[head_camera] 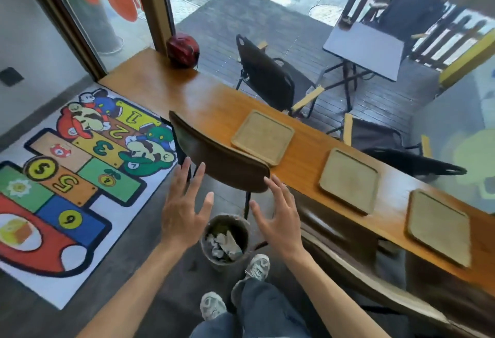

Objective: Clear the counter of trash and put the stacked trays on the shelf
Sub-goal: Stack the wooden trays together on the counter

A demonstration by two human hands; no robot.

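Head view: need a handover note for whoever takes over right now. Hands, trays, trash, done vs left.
Left hand and right hand: both open, empty, spread above the trash bin on the floor.
Trash bin holds crumpled paper.
Wooden counter: no loose trash visible. Three trays lie apart, unstacked: far tray, middle tray, near tray. A red helmet sits at the far end.
A chair back stands between hands and counter.
Done: trash looks cleared.
Left: stack trays, move to shelf; no shelf in view.

We only get one view: head cam, wide-angle, looking forward and down over the counter (203,96), floor close below.
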